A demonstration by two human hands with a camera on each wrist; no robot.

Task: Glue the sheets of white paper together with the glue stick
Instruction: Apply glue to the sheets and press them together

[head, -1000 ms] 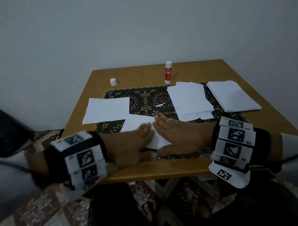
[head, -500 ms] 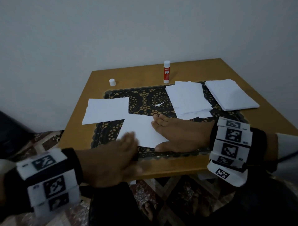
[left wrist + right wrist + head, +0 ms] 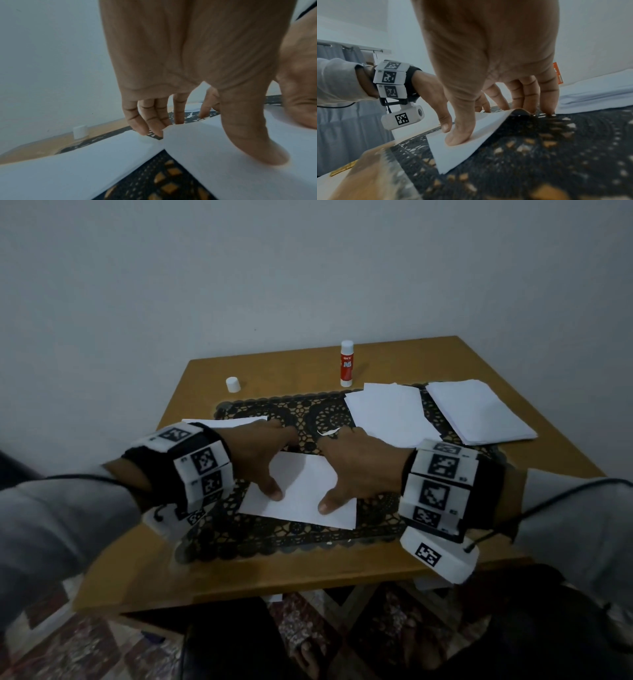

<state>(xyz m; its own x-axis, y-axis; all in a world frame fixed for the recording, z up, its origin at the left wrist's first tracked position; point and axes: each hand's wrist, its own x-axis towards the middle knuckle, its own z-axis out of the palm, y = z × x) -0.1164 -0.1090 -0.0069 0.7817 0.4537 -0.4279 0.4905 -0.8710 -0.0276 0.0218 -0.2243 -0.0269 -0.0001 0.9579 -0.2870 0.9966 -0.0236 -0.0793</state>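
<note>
Both hands, left hand [image 3: 260,453] and right hand [image 3: 356,463], fingers spread flat, thumbs pressing the white sheet [image 3: 301,491] near tabletop's front edge. Glue stick [image 3: 346,363] uncapped at back edge. Risk: far-right corner lifted, uneven pressure could crease or skew the bond.

The room is dim, with a cool grey cast and soft, faint shadows. Both wrist views bend strongly at their edges, and the lace mat [image 3: 556,155] blurs nearest each lens.
</note>
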